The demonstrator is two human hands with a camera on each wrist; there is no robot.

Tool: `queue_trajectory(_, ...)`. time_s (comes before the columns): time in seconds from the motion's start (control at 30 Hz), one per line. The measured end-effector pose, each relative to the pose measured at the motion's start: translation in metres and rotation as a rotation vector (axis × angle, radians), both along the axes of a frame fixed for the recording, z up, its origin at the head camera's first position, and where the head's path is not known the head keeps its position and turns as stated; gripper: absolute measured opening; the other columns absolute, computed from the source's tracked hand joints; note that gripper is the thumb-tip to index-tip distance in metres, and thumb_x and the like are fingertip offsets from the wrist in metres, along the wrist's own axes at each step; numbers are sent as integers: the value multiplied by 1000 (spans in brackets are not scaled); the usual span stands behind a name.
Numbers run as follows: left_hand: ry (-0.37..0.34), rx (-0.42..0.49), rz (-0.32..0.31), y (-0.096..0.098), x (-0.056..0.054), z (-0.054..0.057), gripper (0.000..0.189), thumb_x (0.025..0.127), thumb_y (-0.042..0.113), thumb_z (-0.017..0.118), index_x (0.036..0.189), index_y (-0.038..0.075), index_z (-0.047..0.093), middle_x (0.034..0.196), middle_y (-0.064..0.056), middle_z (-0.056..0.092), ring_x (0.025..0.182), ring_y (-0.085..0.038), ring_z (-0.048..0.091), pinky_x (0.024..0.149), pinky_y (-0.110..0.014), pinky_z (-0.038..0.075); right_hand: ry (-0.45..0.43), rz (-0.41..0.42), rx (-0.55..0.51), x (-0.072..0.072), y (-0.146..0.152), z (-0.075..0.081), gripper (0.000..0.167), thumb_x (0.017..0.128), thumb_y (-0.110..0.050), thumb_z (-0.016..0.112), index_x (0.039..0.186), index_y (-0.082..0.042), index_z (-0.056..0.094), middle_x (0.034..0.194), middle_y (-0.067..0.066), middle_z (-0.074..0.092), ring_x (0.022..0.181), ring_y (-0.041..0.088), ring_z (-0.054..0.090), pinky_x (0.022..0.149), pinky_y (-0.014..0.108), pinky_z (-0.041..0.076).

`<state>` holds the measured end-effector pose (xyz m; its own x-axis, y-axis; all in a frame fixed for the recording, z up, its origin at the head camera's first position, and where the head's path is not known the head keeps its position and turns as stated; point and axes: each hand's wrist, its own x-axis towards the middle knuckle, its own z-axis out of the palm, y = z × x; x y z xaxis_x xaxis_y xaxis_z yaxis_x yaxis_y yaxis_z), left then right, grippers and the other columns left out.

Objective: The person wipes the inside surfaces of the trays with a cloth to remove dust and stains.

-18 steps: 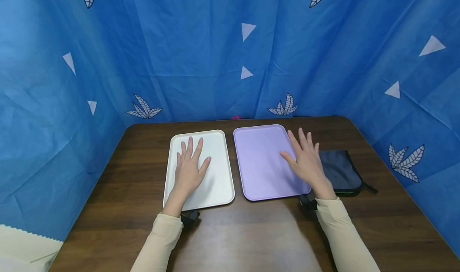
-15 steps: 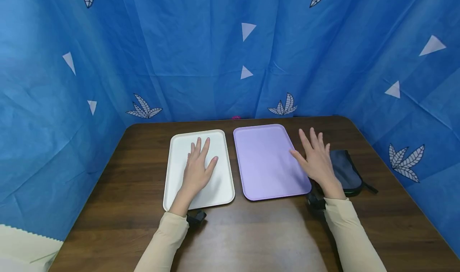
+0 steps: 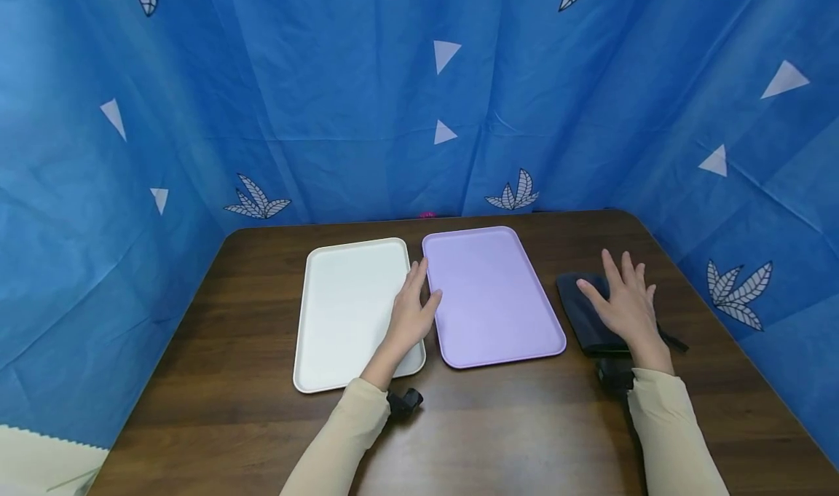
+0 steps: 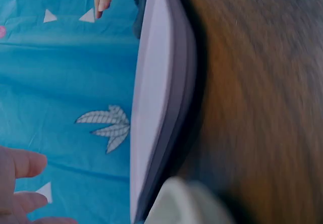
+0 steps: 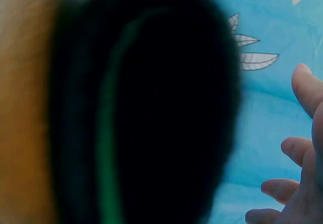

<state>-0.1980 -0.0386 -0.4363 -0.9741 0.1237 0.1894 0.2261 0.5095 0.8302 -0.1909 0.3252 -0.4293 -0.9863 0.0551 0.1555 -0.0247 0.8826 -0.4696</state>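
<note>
Both hands had moved to the right since half a second before. The left hand had gone from the white tray to the left edge of the purple tray. The right hand had gone from beside the purple tray's right edge to above the dark pouch.

Closest in, two cream sleeves reached up from below the purple tray, each with a small black thing at the wrist. The left hand's fingers were nearly straight, with the thumb apart, and held nothing. The right hand's fingers were spread wide and held nothing too.

The pouch lay to the right of the purple tray, under the right hand and partly to its left, so the right hand was much nearer to it. Its long way was hard to tell, as the hand hid some of it. It looked like soft cloth, with a green stripe on its edge and a strap at its far right.

The purple tray was smooth, with round corners and a low rim; its long sides ran away from the person. The white tray, just left of it, had the same shape. Under them was a brown wood-grain table. Behind the purple tray hung a creased blue curtain with white triangles and leaves.
</note>
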Motion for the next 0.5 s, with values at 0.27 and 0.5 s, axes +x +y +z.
queue_trajectory(0.27,-77,70,51,27,-4,-14,63,96,11,54,153,6,28,157,-29,21,146,-45,21,116,-61,23,-79,-12,-4,1,6,-16,89,97,-59,46,157,-9,4,156,38,-4,138,64,-7,100,83,0)
queue_trajectory(0.5,-106,59,148,42,-8,-26,65,93,6,53,153,4,28,154,-35,23,143,-49,24,115,-60,26,-141,-37,-14,-1,8,-24,95,94,-64,46,156,-6,4,154,40,-4,137,66,-7,100,83,-2)
